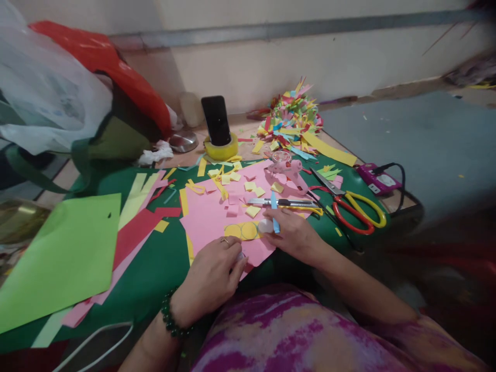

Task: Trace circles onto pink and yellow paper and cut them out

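A yellow paper strip [249, 231] with circles drawn along it lies on pink paper [209, 206]. My right hand [289, 230] is closed around a light blue pen [275, 213], held upright at the strip's right end. Beside its fingers, a small white round disc [265, 226] rests on the strip. My left hand [217, 268], wearing a ring, has its fingers bent at the strip's lower left edge. Something small and pale shows between its thumb and fingers; its kind is unclear. Just behind the strip is a utility knife [282, 203].
Scissors [352, 206] and a pink glue gun [289, 173] lie to the right. Small paper pieces [230, 178] are scattered behind the strip. Green paper [65, 253] covers the left side. A phone [216, 120] leans in a yellow tape roll [220, 150], near a colourful paper-scrap pile [292, 116].
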